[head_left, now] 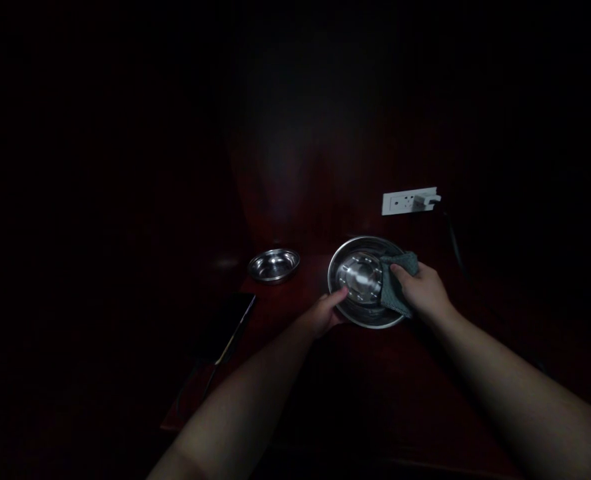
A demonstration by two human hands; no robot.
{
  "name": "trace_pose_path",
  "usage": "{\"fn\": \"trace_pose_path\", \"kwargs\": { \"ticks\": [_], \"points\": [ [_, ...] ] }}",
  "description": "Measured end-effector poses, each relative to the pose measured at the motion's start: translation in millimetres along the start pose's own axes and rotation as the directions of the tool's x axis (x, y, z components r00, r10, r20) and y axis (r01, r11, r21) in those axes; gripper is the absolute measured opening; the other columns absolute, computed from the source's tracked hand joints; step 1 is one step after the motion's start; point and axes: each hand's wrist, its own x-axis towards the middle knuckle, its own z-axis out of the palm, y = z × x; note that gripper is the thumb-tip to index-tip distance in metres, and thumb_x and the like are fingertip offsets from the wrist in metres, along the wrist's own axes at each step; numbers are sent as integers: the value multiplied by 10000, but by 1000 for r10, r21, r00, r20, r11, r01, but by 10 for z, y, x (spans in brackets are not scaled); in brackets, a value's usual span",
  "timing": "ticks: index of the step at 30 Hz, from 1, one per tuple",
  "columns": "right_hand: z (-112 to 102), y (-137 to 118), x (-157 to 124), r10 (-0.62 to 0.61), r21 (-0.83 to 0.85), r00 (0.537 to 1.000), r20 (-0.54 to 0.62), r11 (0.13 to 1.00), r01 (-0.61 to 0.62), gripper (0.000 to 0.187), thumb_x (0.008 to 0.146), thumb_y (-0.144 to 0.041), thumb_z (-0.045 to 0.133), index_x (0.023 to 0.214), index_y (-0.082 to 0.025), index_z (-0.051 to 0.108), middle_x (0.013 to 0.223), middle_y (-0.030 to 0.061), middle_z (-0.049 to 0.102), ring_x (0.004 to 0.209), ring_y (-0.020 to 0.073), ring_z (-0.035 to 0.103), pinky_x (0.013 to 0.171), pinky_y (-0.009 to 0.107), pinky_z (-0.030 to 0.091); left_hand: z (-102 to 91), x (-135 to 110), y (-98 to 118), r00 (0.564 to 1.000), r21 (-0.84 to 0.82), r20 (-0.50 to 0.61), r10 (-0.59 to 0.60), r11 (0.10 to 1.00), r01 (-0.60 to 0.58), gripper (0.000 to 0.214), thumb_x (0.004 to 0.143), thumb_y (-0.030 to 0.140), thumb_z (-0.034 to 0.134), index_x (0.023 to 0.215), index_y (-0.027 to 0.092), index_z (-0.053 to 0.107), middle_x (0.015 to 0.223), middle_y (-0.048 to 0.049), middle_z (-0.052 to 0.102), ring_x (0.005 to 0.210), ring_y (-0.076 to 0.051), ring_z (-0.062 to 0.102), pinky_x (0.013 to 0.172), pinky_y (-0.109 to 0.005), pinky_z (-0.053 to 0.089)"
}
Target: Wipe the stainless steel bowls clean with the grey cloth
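Note:
My left hand grips the near-left rim of a shiny steel bowl, thumb lying inside it, and tilts the bowl so its inside faces me. My right hand is closed on a grey cloth that is pressed against the right inner side of the bowl. The bowl is held just above a dark red wooden table.
A second, smaller steel bowl stands on the table to the left. A dark phone-like slab lies at the table's left edge. A white wall socket with a plugged charger and a hanging cable is behind. The room is very dark.

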Motion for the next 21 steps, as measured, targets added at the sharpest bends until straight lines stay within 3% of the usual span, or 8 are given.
{"fn": "trace_pose_path", "kwargs": {
  "ticks": [9,15,21],
  "points": [
    [32,-6,-54,98,103,992,74,989,-105,373,721,-420,557,978,-161,637,847,82,691,697,200,649,590,285,493,4,-22,-76,999,38,-31,26,999,-24,476,656,351,717,1045,92,626,1038,-164,664,968,-275,625,932,-448,422],
    [20,20,-67,154,30,977,149,987,-160,362,713,-410,577,959,-148,622,888,105,682,727,219,651,621,312,497,-8,-14,-113,999,31,-41,22,999,-20,503,619,338,745,1059,133,615,1055,-141,660,959,-262,626,916,-444,430],
    [7,0,-82,285,-56,948,144,959,-280,342,699,-397,605,961,-177,614,941,134,674,741,240,655,638,332,497,25,2,-132,998,97,-61,17,995,-11,599,585,385,753,1114,158,587,1115,-145,625,987,-266,605,887,-431,437]
  ]
}}
